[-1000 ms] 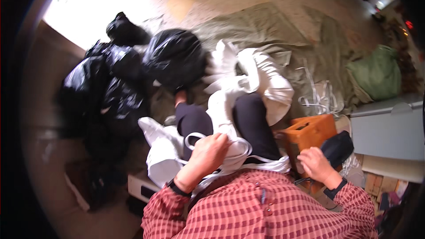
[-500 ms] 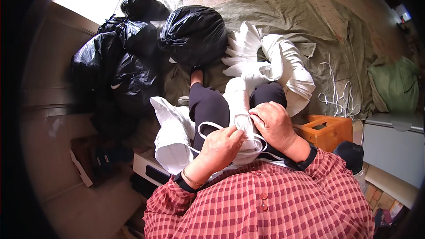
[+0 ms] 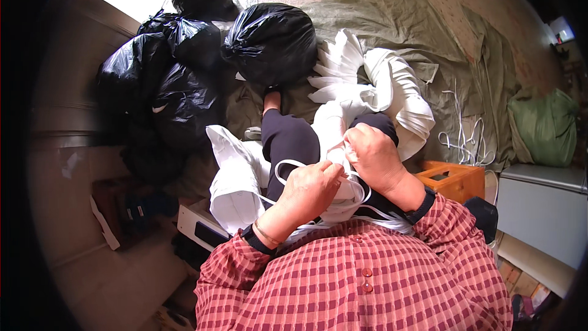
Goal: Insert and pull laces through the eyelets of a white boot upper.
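Observation:
A folded white fabric bundle (image 3: pixel 329 124) lies between my knees. Both of my hands meet over its near end. The fingers of my left hand (image 3: pixel 309 190) are pinched together on a thin white cord (image 3: pixel 291 162), which loops out beside the hand and around the bundle. My right hand (image 3: pixel 375 152) is closed, thumb against bent fingers, gripping cord at the bundle's right side; its fingertips are partly hidden. More white cord lies across my lap. Next to my left knee rests a rolled white fabric stack (image 3: pixel 236 209). Beyond my right knee lies a pile of fanned white fabric pieces (image 3: pixel 411 103).
Several full black plastic bags (image 3: pixel 269 43) stand ahead and to the left. A grey-green cloth (image 3: pixel 380 18) covers the floor, with a loose cord tangle (image 3: pixel 468 147) on it. At right are a wooden stool (image 3: pixel 456 178), a green sack (image 3: pixel 545 129) and a grey box (image 3: pixel 542 202).
My right hand has lifted slightly up and away along the bundle, its fingers curled tighter. My left hand has shifted a little to the right, still pinching. The view has tilted slightly.

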{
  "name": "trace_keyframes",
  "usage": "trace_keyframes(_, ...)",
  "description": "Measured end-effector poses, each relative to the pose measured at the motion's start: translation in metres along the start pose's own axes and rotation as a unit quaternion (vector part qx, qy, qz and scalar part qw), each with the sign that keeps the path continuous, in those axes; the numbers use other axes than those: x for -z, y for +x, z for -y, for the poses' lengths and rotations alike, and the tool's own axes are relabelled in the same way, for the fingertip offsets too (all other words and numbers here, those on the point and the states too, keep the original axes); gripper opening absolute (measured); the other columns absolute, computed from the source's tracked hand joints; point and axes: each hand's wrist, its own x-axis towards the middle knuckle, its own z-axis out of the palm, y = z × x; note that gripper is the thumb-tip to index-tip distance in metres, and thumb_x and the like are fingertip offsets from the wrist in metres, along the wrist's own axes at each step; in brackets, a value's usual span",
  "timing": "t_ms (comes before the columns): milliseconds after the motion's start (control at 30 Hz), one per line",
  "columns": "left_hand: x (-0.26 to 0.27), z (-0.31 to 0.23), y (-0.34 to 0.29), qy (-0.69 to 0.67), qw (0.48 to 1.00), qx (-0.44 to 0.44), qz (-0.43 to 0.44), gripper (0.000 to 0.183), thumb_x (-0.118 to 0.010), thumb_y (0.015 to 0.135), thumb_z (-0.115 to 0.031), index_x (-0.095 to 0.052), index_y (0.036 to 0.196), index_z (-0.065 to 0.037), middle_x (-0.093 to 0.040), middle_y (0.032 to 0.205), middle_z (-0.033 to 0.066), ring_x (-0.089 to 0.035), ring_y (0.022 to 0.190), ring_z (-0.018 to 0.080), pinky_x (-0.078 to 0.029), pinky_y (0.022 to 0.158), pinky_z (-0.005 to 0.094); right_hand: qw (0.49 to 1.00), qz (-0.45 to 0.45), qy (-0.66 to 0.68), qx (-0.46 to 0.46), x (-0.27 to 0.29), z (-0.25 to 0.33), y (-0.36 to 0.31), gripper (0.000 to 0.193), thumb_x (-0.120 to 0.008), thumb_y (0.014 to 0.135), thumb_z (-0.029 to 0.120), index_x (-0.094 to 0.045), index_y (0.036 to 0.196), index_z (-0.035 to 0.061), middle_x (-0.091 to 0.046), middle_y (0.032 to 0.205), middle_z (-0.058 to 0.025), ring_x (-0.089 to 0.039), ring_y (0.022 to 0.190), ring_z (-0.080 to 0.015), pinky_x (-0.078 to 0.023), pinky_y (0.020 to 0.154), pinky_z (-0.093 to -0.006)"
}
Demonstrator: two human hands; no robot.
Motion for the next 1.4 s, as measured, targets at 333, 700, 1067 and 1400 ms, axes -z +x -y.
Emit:
trace_keyframes(333,0.002,-0.002,0.001,-0.064,0.997,0.035,0.007,0.016,-0.069,0.091,-0.007,-0.066,0.107,-0.007,-0.073,0.094,0.0147,-0.073,0.082,0.0380,-0.058,0.070,0.0458,0.808,0.273,0.429,-0.296,0.026,-0.022,0.025,0.014,-0.077,0.096,0.015,-0.076,0.103,0.0032,-0.066,0.080,0.0057,-0.054,0.067,-0.0040,-0.045,0.060,-0.0236)
trace_keyframes(700,-0.002,0.003,-0.002,-0.058,0.998,0.017,-0.005,0.018,-0.070,0.089,-0.007,-0.065,0.107,-0.008,-0.071,0.091,0.0139,-0.073,0.082,0.0365,-0.058,0.070,0.0459,0.979,-0.050,0.173,-0.098,0.024,0.004,0.004,0.012,-0.077,0.095,0.005,-0.067,0.102,0.0030,-0.064,0.090,-0.0041,-0.062,0.075,-0.0131,-0.051,0.066,-0.0291)
trace_keyframes(1067,-0.002,0.000,-0.004,-0.052,0.998,0.018,-0.009,0.018,-0.070,0.088,-0.005,-0.067,0.105,-0.009,-0.071,0.093,0.0127,-0.072,0.082,0.0364,-0.058,0.070,0.0443,0.994,-0.059,-0.041,0.084,-0.007,0.002,-0.017,0.025,-0.073,0.092,0.004,-0.069,0.116,0.0015,-0.072,0.104,-0.0145,-0.073,0.093,-0.0344,-0.061,0.083,-0.0430)
trace_keyframes(1400,-0.003,0.004,-0.005,-0.079,0.997,0.004,-0.026,0.017,-0.070,0.089,-0.006,-0.067,0.105,-0.009,-0.071,0.091,0.0126,-0.073,0.079,0.0349,-0.059,0.068,0.0445,0.993,0.082,0.080,-0.037,0.014,0.003,0.003,0.017,-0.076,0.091,0.004,-0.071,0.106,0.0001,-0.071,0.092,-0.0103,-0.069,0.078,-0.0235,-0.058,0.074,-0.0343)
